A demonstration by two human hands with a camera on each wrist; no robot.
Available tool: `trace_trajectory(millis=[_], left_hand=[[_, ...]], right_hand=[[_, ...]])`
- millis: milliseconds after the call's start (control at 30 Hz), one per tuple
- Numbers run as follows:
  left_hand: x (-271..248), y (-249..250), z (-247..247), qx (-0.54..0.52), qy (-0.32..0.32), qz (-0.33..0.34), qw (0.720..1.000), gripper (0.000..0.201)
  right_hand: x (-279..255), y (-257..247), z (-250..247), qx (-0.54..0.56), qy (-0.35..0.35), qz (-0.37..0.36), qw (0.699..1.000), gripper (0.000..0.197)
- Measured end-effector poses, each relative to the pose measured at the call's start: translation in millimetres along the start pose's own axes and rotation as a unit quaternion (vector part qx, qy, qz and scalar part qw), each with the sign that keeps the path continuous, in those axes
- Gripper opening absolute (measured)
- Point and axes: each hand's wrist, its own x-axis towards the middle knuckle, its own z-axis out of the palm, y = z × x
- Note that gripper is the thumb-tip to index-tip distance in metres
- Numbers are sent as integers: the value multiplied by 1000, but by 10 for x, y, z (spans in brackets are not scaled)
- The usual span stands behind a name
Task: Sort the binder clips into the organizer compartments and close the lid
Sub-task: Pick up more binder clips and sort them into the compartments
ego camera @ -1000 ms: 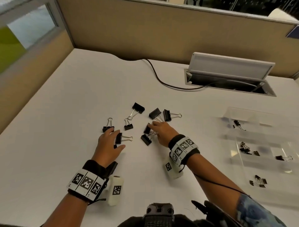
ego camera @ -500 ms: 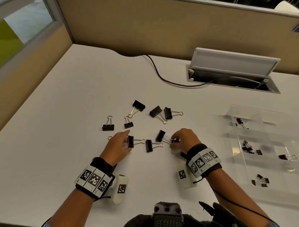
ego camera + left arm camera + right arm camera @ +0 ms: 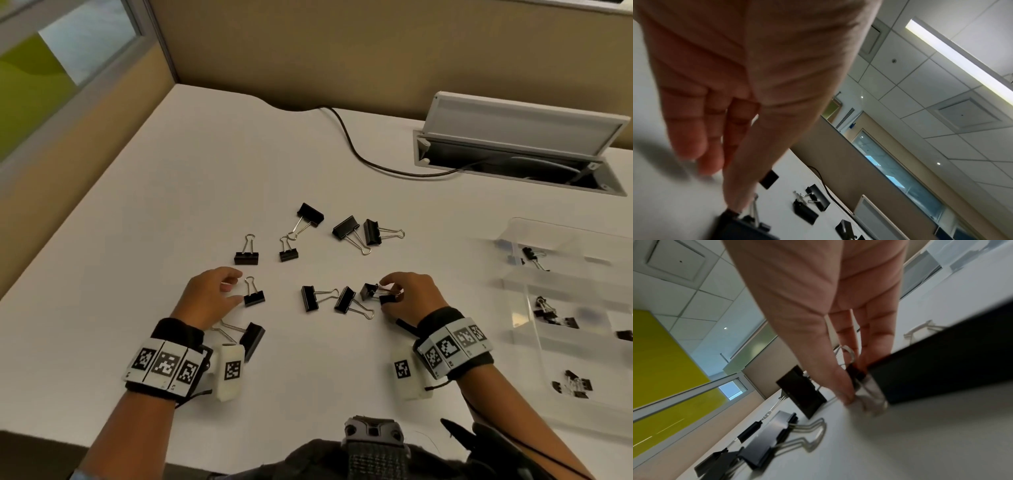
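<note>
White desk (image 3: 102,342) is being used for sorting. Two clips (image 3: 378,294) are being pinched by the right hand (image 3: 409,298); a small clip (image 3: 254,297) is being touched by the spread left hand (image 3: 209,298). Clear organizer (image 3: 524,308), lid open, is lying rightward, nearer the right hand.

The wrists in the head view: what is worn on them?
Each wrist has a black band carrying white panels with black square code markers, and a small white box bearing one marker. A thin black cable hangs at the right band.
</note>
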Motion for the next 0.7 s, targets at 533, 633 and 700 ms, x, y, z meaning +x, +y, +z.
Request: trace_trajectory(millis=[533,633,700], left_hand=[[22,201,183,-17,-13,21,1000,33],[-47,354,157,-88,-8,47,995,34],[-114,490,163,-141,-15,81,987,35]], right_hand=[[-196,142,-315,109,117,-16,987,18],[-303,138,-366,225,138,-25,964,9],[-357,102,-376,313,138,-30,939,7]])
